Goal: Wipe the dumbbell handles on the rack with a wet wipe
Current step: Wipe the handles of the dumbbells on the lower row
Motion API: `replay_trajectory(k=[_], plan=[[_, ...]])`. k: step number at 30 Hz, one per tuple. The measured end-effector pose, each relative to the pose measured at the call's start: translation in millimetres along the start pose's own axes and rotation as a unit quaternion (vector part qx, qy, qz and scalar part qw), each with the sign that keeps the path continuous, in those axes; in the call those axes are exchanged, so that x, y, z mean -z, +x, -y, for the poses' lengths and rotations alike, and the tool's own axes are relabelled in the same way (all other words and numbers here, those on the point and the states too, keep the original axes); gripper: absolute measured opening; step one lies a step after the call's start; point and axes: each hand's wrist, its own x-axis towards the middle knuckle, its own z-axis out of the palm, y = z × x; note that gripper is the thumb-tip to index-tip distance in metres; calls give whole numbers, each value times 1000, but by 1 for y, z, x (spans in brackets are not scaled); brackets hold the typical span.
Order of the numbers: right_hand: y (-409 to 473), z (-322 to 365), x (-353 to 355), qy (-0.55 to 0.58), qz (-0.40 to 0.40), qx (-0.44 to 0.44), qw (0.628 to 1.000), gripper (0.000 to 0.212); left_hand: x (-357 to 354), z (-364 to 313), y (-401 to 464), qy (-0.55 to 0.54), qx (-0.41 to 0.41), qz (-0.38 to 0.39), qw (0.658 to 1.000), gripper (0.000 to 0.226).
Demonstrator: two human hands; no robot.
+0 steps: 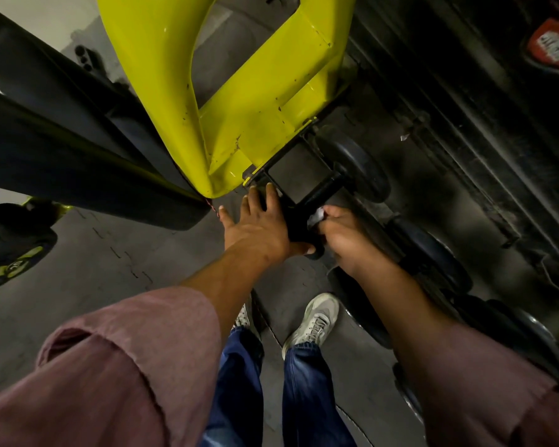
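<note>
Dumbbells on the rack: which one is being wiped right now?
The uppermost dumbbell, beside the yellow frame. The right hand presses the wet wipe to its handle; the left hand braces its near end.

Dim grey floor (94,253), yellow frame (246,101)

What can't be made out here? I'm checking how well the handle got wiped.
- Head view: most of the wet wipe is hidden inside the right hand.
- The dumbbell handle is partly covered by both hands; left hand hides its near end.
- Handle cleanliness: too dark to tell.
</note>
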Motion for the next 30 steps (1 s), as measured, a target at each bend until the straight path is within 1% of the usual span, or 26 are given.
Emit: replay_trajectory(k=[2, 5, 6, 8, 9, 10, 12, 13, 14, 15, 16, 18, 20, 21, 24, 25, 27, 28, 30], plan=[[2, 7, 5, 66, 16, -28, 997, 26, 0, 0, -1, 1, -2, 0, 1000, 141], [2, 18, 9, 212, 72, -69, 972, 51, 1, 0, 0, 0, -3, 1, 1000, 140], [4, 21, 8, 237, 69, -80, 966, 52, 1, 1, 0, -1, -4, 2, 1000, 140], [5, 29, 4, 276, 54, -93, 955, 44, 1, 1, 0, -5, -6, 3, 1000, 140], [6, 32, 1, 295, 53, -96, 949, 43, 1, 0, 1, -5, -5, 6, 1000, 140], [5, 35, -2, 312, 52, -97, 944, 51, 0, 0, 0, -3, -3, 7, 1000, 140], [11, 33, -4, 356, 50, -88, 929, 82, 0, 0, 1, 2, 0, 8, 1000, 141], [16, 30, -4, 380, 47, -78, 920, 92, 0, 0, 1, 3, 0, 8, 1000, 141], [16, 30, -5, 394, 42, -69, 916, 96, -1, 0, 1, 3, 0, 7, 1000, 142], [15, 31, -6, 400, 33, -59, 914, 95, -1, 1, 1, 3, 0, 6, 1000, 142], [11, 34, -7, 404, 20, -51, 913, 89, -1, 1, 1, 1, -1, 5, 1000, 142], [1, 39, -8, 393, -8, -41, 919, 67, -2, 1, 1, -3, -1, 2, 1000, 142], [-2, 36, -6, 363, 1, -33, 931, 59, -3, 2, 1, -8, -2, 0, 1000, 142], [-4, 34, -5, 325, 12, -34, 945, 57, -3, 2, 1, -11, -3, 0, 1000, 142], [-12, 25, 0, 165, 42, -38, 985, 56, -3, 2, 1, -18, -5, 0, 1000, 143], [-12, 20, 2, 126, 45, -38, 990, 52, -2, 3, 0, -19, -6, 1, 1000, 143], [-13, 13, 8, 67, 49, -18, 996, 36, -2, 2, 0, -21, -9, -2, 1000, 143], [-15, 12, 12, 47, 56, -5, 997, 29, -1, 2, 0, -22, -9, -3, 1000, 143], [-23, 14, 21, 26, 67, 20, 997, 22, -1, 2, -1, -24, -8, -1, 1000, 143]])
